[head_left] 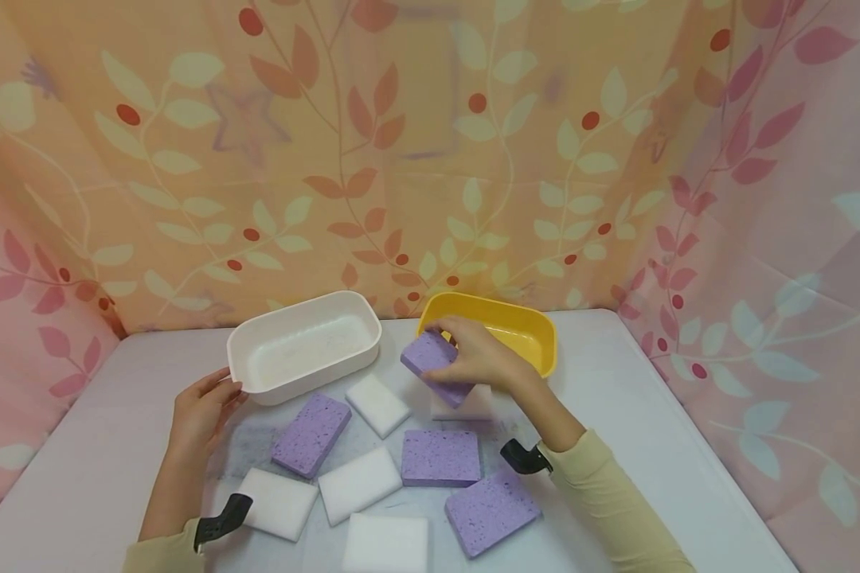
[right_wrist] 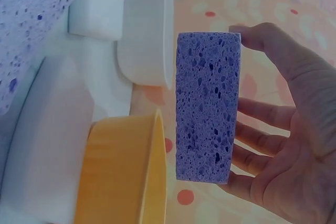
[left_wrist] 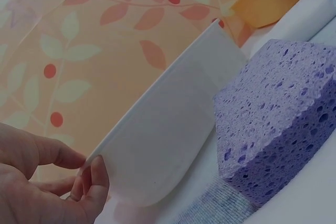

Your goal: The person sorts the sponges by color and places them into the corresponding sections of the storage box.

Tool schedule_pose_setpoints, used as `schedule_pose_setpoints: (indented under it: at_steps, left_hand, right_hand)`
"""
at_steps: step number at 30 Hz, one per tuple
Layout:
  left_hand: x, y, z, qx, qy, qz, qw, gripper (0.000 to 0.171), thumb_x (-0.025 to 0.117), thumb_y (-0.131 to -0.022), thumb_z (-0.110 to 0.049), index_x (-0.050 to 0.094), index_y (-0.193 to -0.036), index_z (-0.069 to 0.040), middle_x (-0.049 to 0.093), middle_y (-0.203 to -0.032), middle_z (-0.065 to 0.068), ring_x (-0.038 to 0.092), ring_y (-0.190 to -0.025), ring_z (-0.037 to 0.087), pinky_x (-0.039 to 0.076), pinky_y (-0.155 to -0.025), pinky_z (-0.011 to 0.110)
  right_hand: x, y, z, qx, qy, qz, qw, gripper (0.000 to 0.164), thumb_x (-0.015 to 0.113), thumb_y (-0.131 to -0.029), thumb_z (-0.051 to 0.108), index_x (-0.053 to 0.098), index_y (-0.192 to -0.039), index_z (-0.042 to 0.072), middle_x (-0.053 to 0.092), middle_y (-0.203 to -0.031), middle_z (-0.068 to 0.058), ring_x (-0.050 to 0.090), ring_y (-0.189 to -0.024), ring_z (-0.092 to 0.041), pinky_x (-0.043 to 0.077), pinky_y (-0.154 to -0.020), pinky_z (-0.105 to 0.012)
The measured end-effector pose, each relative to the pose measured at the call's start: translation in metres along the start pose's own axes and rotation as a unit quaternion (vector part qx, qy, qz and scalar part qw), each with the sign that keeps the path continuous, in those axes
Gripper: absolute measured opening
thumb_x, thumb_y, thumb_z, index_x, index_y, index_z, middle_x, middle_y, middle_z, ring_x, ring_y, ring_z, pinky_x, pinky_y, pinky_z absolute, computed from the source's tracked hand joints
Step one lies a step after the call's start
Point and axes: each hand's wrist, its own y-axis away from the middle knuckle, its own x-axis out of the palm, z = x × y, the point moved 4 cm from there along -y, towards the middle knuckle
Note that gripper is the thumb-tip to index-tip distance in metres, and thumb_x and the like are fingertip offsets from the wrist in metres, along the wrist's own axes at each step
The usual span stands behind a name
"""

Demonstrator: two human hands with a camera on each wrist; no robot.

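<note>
My right hand (head_left: 476, 354) grips a purple sponge (head_left: 430, 362) by its edges, raised in front of the yellow bin (head_left: 550, 342). In the right wrist view the held sponge (right_wrist: 207, 108) stands on end, thumb at one end and fingers along its side. My left hand (head_left: 202, 410) pinches the rim of the white bin (head_left: 304, 390) at its near left corner. Seen from the left wrist, thumb and fingertips meet on that rim (left_wrist: 152, 90). The white bin's floor shows bare. A purple sponge (head_left: 311, 435) lies just right of the left hand.
Several white sponges (head_left: 361, 484) lie loose on the table (head_left: 645, 446), with purple sponges (head_left: 440, 458) among them. One white sponge (head_left: 464, 404) sits beneath the raised right hand. A patterned curtain (head_left: 416, 159) hangs behind the bins and along both sides.
</note>
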Motion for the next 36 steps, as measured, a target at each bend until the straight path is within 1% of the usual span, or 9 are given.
schedule_pose_setpoints:
  at_steps: [5,13,18,21,24,28,31,34,36]
  left_hand:
    - [0.000,0.000,0.000,0.002,-0.001,-0.007,1.0000,0.061,0.056,-0.105,0.002,0.033,-0.161,0.006,0.063,-0.089,-0.016,0.066,-0.079,0.000,0.060,-0.079,0.014]
    - [-0.003,-0.003,0.003,0.000,-0.011,-0.010,0.9999,0.058,0.059,-0.104,-0.001,0.038,-0.157,0.006,0.062,-0.088,-0.016,0.066,-0.080,0.000,0.061,-0.080,0.015]
    - [-0.003,-0.003,0.002,-0.004,-0.012,-0.012,0.9998,0.056,0.060,-0.104,-0.002,0.040,-0.156,0.005,0.063,-0.086,-0.016,0.066,-0.079,0.000,0.061,-0.079,0.016]
    - [-0.003,-0.003,0.002,-0.005,-0.021,-0.014,0.9997,0.056,0.060,-0.104,-0.003,0.040,-0.156,0.005,0.062,-0.087,-0.017,0.066,-0.079,0.000,0.061,-0.079,0.016]
    - [-0.003,-0.002,0.001,-0.012,-0.024,-0.021,0.9994,0.055,0.060,-0.104,-0.005,0.041,-0.155,0.003,0.062,-0.089,-0.015,0.066,-0.079,0.000,0.061,-0.079,0.016]
    - [-0.003,-0.001,0.001,-0.023,-0.027,-0.030,0.9989,0.055,0.060,-0.104,-0.007,0.042,-0.155,-0.001,0.059,-0.098,-0.011,0.065,-0.080,0.001,0.061,-0.080,0.017]
    - [-0.004,-0.001,0.001,-0.030,-0.018,-0.023,0.9991,0.053,0.060,-0.104,-0.007,0.043,-0.154,-0.003,0.059,-0.101,-0.010,0.066,-0.081,0.000,0.061,-0.082,0.017]
    - [-0.005,-0.002,0.001,-0.032,-0.002,-0.008,0.9995,0.050,0.060,-0.104,-0.004,0.044,-0.151,-0.004,0.061,-0.096,-0.013,0.067,-0.081,0.000,0.062,-0.082,0.018]
    - [-0.006,-0.003,0.002,-0.032,0.009,0.002,0.9994,0.048,0.060,-0.103,-0.002,0.045,-0.148,-0.004,0.062,-0.092,-0.014,0.067,-0.081,0.000,0.062,-0.081,0.018]
  right_hand:
    - [0.001,-0.010,0.006,-0.013,0.015,0.004,1.000,0.075,0.090,-0.080,0.033,0.062,-0.141,0.000,0.068,-0.130,-0.012,0.061,-0.111,-0.024,0.056,-0.097,-0.038]
    - [0.006,-0.029,0.015,-0.012,0.036,0.012,0.999,0.073,0.090,-0.081,0.035,0.062,-0.141,0.003,0.069,-0.131,-0.011,0.060,-0.111,-0.026,0.054,-0.099,-0.041]
    - [0.008,-0.040,0.020,-0.013,0.034,0.011,0.999,0.068,0.090,-0.080,0.034,0.064,-0.137,0.005,0.069,-0.124,-0.010,0.060,-0.106,-0.026,0.053,-0.093,-0.037]
    - [0.010,-0.049,0.024,-0.024,0.041,0.007,0.999,0.066,0.091,-0.080,0.033,0.064,-0.134,0.006,0.069,-0.120,-0.009,0.060,-0.102,-0.024,0.053,-0.089,-0.034]
    - [0.012,-0.058,0.027,-0.027,0.046,0.008,0.999,0.067,0.090,-0.080,0.033,0.065,-0.136,0.007,0.069,-0.124,-0.010,0.060,-0.110,-0.024,0.052,-0.095,-0.035]
    - [0.015,-0.068,0.031,-0.022,0.045,0.017,0.999,0.070,0.089,-0.081,0.034,0.063,-0.140,0.005,0.069,-0.134,-0.011,0.059,-0.121,-0.026,0.052,-0.104,-0.038]
    - [0.018,-0.075,0.035,-0.022,0.041,0.020,0.999,0.071,0.089,-0.082,0.033,0.062,-0.141,0.004,0.069,-0.135,-0.012,0.061,-0.120,-0.026,0.052,-0.104,-0.038]
    - [0.021,-0.081,0.038,-0.023,0.032,0.023,0.999,0.071,0.089,-0.083,0.032,0.062,-0.142,0.003,0.069,-0.134,-0.011,0.062,-0.116,-0.024,0.053,-0.102,-0.037]
    - [0.022,-0.085,0.040,-0.023,0.027,0.024,0.999,0.072,0.089,-0.083,0.031,0.061,-0.143,0.002,0.068,-0.136,-0.011,0.062,-0.118,-0.024,0.052,-0.104,-0.036]
